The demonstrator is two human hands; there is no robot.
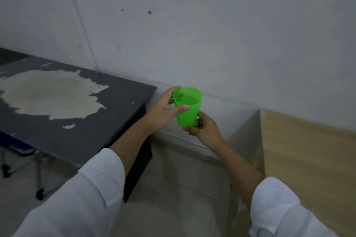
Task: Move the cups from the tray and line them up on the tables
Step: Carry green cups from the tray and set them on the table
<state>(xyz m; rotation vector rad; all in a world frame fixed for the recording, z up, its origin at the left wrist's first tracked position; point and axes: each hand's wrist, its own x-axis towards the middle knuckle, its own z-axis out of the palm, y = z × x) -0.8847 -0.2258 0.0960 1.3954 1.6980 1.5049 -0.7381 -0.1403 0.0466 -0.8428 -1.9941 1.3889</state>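
Closest in, two white sleeves: the left sleeve [92, 188] at seven o'clock and the right sleeve [279, 208] at five, both cut off by the bottom edge. The forearms meet at the green cup [189, 111], upright in mid-air just right of centre, over the floor gap between the tables. The left hand [163, 111] wraps its upper wall, thumb across the front, fingers partly hidden behind the rim. The right hand [204, 128] clasps the base from below. Whether anything is inside, I can't tell. The dark table [107, 113] with its pale worn patch [50, 96] sits at nine o'clock, the wooden table [308, 150] at three, cropped. Grey wall [212, 34] behind.
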